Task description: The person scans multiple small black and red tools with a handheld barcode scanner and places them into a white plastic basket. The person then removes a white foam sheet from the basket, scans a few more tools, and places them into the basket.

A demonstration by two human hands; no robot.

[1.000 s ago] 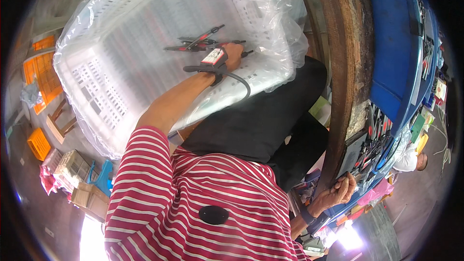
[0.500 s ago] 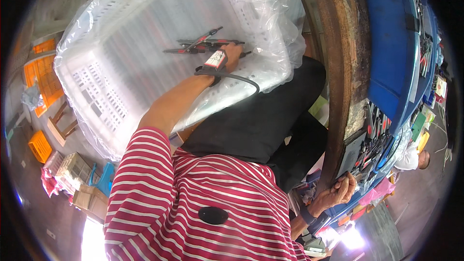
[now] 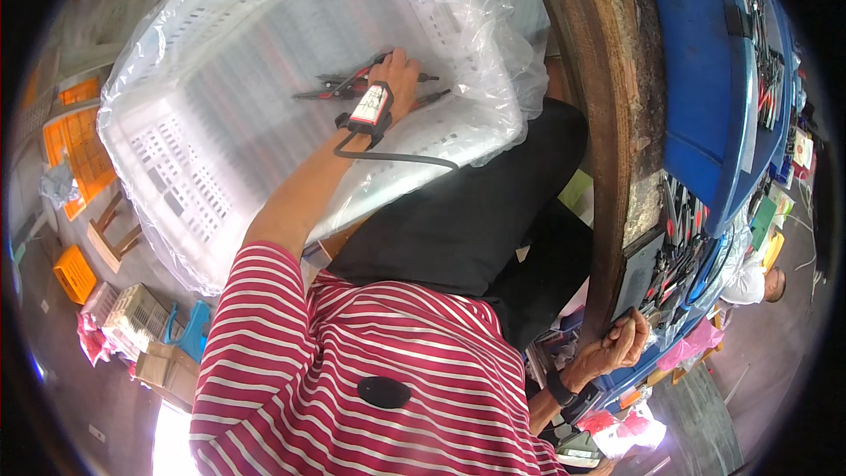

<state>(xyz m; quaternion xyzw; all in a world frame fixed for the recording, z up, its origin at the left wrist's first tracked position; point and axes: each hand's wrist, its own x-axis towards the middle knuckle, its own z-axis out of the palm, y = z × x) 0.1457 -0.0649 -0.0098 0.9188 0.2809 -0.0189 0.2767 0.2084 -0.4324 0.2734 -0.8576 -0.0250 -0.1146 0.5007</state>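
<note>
Inside a white plastic crate [image 3: 189,92] lined with clear film, my left hand [image 3: 398,79] is closed at the upper end of a slim black-and-red pen-shaped tool [image 3: 357,85]. A few similar tools lie beneath and beside it on the crate bottom, and one dark tip sticks out to the right of the hand. A small boxed device [image 3: 371,104] with a cable is strapped on my left wrist. My right hand [image 3: 624,341] has its fingers curled at the near end of a dark flat plate [image 3: 638,277]. What those fingers hold, if anything, is hidden.
A worn wooden edge [image 3: 608,106] runs between the crate and a blue bin [image 3: 701,88]. Beside the plate lies a heap of black, red and silver tools [image 3: 677,229]. Orange crates [image 3: 75,273] and a cardboard box [image 3: 163,366] stand on the left. Another person [image 3: 753,284] is at far right.
My left hand has moved up and slightly left over the tools, and the tilted tool now lies lower, partly behind the hand. My right hand stays almost in place.
</note>
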